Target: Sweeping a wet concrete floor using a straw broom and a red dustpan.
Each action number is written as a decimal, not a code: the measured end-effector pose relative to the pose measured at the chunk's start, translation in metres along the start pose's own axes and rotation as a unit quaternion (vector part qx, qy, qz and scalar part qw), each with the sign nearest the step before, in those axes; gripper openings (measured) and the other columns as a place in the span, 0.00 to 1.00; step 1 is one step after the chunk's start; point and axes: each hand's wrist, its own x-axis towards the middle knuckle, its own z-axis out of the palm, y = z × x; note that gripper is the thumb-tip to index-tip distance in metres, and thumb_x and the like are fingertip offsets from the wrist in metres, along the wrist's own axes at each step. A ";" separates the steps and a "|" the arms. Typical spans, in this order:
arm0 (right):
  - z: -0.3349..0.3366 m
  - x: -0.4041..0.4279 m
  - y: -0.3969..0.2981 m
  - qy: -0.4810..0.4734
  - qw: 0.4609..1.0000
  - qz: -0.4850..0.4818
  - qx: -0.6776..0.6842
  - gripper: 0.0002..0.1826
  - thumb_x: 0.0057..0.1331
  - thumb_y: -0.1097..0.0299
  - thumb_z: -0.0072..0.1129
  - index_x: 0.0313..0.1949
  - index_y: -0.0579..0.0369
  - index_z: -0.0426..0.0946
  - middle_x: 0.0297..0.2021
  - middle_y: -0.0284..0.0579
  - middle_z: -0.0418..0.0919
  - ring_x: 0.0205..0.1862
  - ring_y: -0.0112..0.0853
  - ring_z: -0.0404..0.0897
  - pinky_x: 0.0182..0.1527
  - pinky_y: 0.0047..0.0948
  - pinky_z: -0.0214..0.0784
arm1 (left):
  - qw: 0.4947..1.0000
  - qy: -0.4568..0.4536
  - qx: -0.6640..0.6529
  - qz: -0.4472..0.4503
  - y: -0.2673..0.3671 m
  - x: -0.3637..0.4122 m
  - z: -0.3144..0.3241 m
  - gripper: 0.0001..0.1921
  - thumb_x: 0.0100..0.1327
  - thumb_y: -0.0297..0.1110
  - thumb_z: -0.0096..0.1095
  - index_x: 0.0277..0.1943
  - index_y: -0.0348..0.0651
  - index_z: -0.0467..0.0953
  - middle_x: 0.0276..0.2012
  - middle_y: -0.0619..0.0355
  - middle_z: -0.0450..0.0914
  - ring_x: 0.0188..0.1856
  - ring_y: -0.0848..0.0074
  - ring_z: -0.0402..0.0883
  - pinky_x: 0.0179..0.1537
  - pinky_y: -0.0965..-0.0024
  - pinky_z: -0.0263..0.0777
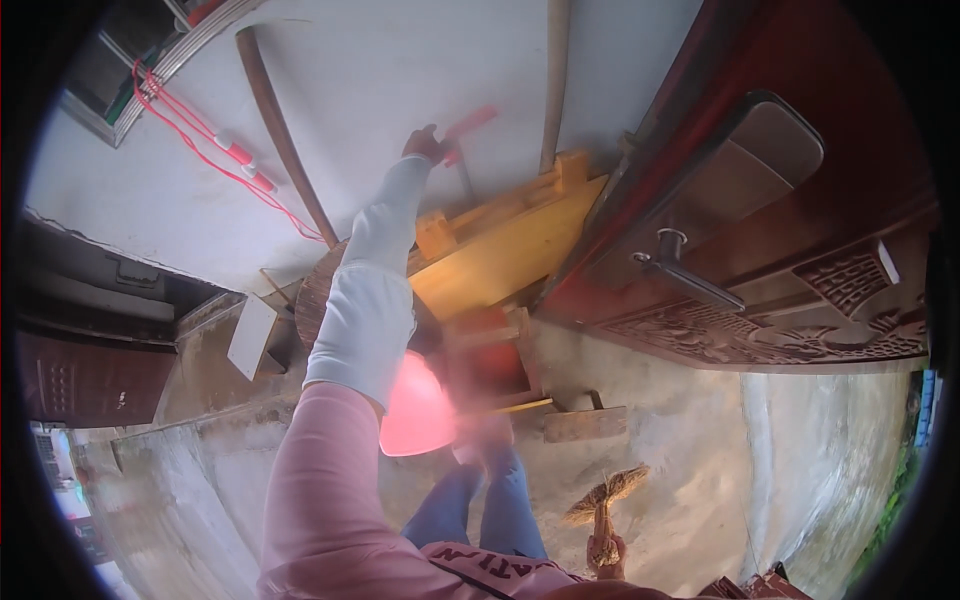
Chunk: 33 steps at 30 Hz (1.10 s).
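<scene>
My left hand (425, 144) is stretched far forward at the white wall, its sleeve covering the wrist. It is at a blurred red handle-like thing (471, 124) with a greyish shaft below; whether the fingers grip it is unclear. My right hand (616, 564), low at the right by my body, is closed around the narrow end of a bundle of dry straw (600, 510), whose wider, bent end fans out above the hand. A bright pink plastic object (418, 409) shows beneath my left forearm, partly hidden and washed out by glare.
A yellow wooden board (510, 255) leans by a wooden pole (556, 90); another pole (285, 135) rests against the wall near a red cord (187, 135). At the right is a dark red door (750, 217) with a metal handle. A small wooden piece (585, 425) lies on the floor.
</scene>
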 end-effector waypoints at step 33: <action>0.172 -0.064 0.033 -0.101 0.985 -0.039 -0.138 0.13 0.64 0.56 0.47 0.27 0.50 0.65 0.18 0.38 0.67 0.17 0.31 0.68 0.16 0.30 0.61 | 0.985 0.134 0.048 -0.097 -0.060 -0.008 0.016 0.21 0.66 0.49 0.43 0.61 0.59 0.63 0.48 0.45 0.79 0.51 0.49 0.77 0.52 0.52 0.69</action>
